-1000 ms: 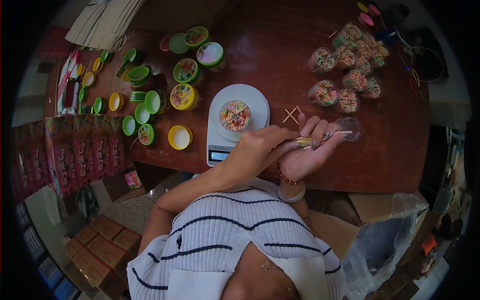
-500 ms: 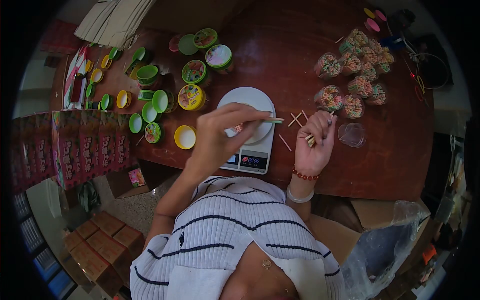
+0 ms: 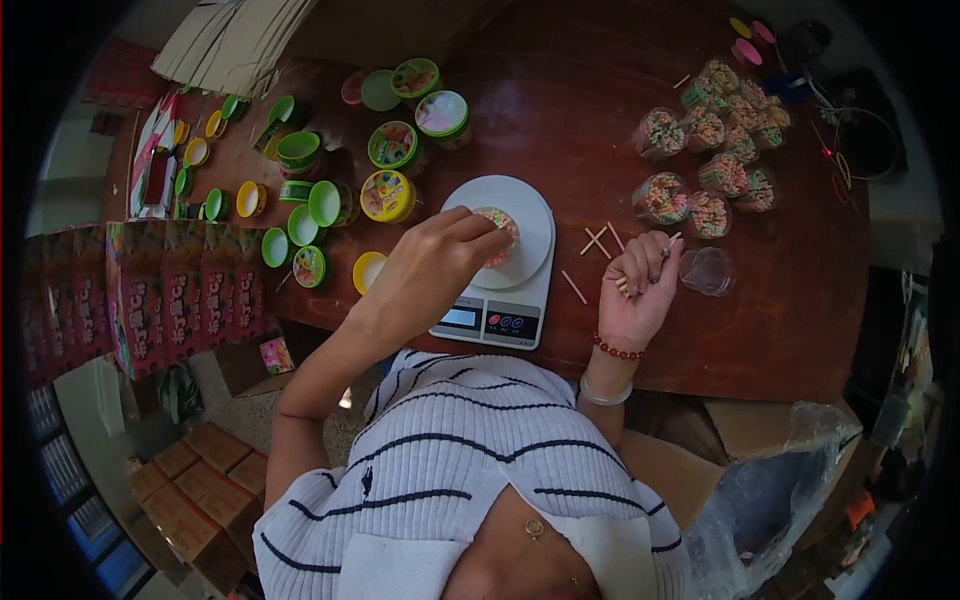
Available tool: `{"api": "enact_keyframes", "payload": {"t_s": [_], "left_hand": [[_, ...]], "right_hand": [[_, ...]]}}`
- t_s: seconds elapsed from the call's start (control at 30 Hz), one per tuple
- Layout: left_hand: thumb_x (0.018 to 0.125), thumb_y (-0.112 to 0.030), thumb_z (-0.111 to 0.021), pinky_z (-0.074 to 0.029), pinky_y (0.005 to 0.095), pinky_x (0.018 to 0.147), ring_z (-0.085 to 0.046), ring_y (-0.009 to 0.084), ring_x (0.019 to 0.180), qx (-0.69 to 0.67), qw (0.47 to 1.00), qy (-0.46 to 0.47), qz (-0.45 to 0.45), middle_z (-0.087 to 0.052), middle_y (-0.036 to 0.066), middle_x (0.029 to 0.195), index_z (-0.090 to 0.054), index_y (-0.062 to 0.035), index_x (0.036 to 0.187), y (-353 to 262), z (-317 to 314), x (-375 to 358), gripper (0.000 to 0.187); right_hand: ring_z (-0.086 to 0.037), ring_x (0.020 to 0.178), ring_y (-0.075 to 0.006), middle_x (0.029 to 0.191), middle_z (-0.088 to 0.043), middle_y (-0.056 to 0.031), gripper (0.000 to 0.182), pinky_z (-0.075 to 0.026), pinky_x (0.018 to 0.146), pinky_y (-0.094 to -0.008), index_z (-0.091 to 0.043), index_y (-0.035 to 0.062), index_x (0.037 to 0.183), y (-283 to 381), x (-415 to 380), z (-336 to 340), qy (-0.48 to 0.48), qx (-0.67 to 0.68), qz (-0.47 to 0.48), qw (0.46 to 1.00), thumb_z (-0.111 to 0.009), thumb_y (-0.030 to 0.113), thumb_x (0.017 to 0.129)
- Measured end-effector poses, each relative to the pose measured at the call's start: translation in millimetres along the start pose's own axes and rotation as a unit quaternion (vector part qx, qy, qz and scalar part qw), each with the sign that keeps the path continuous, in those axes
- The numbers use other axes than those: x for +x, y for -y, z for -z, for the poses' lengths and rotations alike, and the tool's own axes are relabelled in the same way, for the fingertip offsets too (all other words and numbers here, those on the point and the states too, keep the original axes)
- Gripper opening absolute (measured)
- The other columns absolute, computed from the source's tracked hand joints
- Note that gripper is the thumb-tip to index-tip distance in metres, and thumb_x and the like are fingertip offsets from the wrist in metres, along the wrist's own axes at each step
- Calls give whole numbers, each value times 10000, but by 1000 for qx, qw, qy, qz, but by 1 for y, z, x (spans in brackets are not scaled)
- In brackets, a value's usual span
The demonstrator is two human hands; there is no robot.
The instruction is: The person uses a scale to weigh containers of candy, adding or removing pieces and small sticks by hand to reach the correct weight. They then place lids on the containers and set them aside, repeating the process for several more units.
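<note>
A white kitchen scale point(image 3: 545, 255) stands on the table in front of me, with a clear cup point(image 3: 500, 232) of pastel-coloured biscuit sticks on its round plate. My left hand point(image 3: 435, 262) is over the left side of this cup, fingers bent together at its rim; whatever they pinch is hidden. To the right of the scale, my right hand point(image 3: 637, 280) is curled palm up around a few biscuit sticks point(image 3: 624, 287), whose pale ends show. Between that hand and the scale, several loose biscuit sticks point(image 3: 594, 241) lie on the table, two of them crossed.
Filled clear cups point(image 3: 662, 197) cluster at the right, near a clear plastic lid point(image 3: 706, 271). Green and yellow tubs point(image 3: 387, 196) spread over the left side. Pink printed packages point(image 3: 180, 290) stand at the left edge. An open carton point(image 3: 670, 470) with plastic sits below right.
My left hand has moved down and left to the cup on the scale; the sticks that showed in its fingertips are out of sight. My right hand has shifted slightly right.
</note>
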State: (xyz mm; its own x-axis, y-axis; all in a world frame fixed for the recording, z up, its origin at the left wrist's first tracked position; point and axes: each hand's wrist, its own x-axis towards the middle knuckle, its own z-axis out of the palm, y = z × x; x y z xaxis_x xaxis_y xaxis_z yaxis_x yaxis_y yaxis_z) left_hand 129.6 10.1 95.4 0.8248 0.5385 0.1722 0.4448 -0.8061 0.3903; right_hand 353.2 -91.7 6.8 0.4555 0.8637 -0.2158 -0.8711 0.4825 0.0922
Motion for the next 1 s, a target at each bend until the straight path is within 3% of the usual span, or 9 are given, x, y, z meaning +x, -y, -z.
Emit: {"api": "enact_keyframes", "payload": {"t_s": [0.1,0.23,0.33,0.43,0.47,0.57,0.73,0.9,1.0], "left_hand": [[845,-151,-779,-572,388,841,-652,274,1058,-11,999,40,4,-677,93,1153,-666,-67,1246,-6,-2,5,426],[812,-188,-829,-515,422,990,-546,329,1212,15,999,-29,7,-500,148,1372,-485,-126,1478,-5,-20,-1,752],[820,-16,-777,-508,436,1022,-552,330,1218,-214,971,25,104,-532,151,1335,-469,-127,1517,-1,-21,-6,770],[822,28,-756,-543,416,996,-553,331,1214,-156,984,58,58,-544,146,1316,-464,-117,1519,-4,-18,-3,770],[833,40,-734,-559,400,988,-541,339,1221,-263,959,41,103,-545,139,1329,-465,-97,1511,-6,-11,-3,742],[838,31,-738,-554,401,1007,-529,343,1237,-159,985,22,58,-543,136,1345,-457,-100,1516,-3,-17,-2,745],[812,-46,-814,-533,438,1046,-557,343,1286,-198,976,29,82,-521,137,1415,-466,-150,1527,-3,-36,-3,802],[837,-55,-788,-508,424,1045,-568,341,1279,-144,980,-107,86,-570,145,1395,-542,-93,1457,3,-5,-9,668],[855,-21,-760,-562,384,903,-670,287,1082,-166,966,-156,122,-667,120,1237,-645,-84,1361,15,10,-11,522]], "right_hand": [[-252,501,-71,631,-311,30,316,-236,415,-232,-474,90,885,3,-1,2,-3,-17,3,1000,-479,299,1122],[-242,499,-69,626,-314,31,320,-224,416,-236,-470,99,874,6,1,2,-15,-44,31,998,-479,301,1122],[-240,498,-68,624,-309,32,321,-220,417,-238,-466,101,871,13,0,-1,-28,-35,19,999,-478,302,1122],[-240,496,-69,624,-301,32,318,-218,417,-239,-464,104,873,18,-3,-4,-24,-75,38,996,-471,299,1124],[-240,496,-69,624,-301,32,318,-218,417,-239,-464,104,873,19,-2,-4,-25,-76,29,996,-471,299,1124],[-238,496,-69,625,-295,34,316,-216,420,-240,-459,107,874,15,-1,-2,-23,-89,18,996,-460,295,1128],[-234,498,-64,631,-294,42,323,-220,434,-231,-451,118,876,7,-4,0,-25,-127,-1,992,-438,310,1135],[-241,498,-57,634,-299,49,323,-222,436,-226,-456,124,887,-1,-9,-7,-19,-172,14,985,-429,327,1137],[-243,496,-49,640,-299,56,314,-220,433,-221,-462,129,899,-8,-9,-13,-5,-244,10,970,-433,333,1135]]}}
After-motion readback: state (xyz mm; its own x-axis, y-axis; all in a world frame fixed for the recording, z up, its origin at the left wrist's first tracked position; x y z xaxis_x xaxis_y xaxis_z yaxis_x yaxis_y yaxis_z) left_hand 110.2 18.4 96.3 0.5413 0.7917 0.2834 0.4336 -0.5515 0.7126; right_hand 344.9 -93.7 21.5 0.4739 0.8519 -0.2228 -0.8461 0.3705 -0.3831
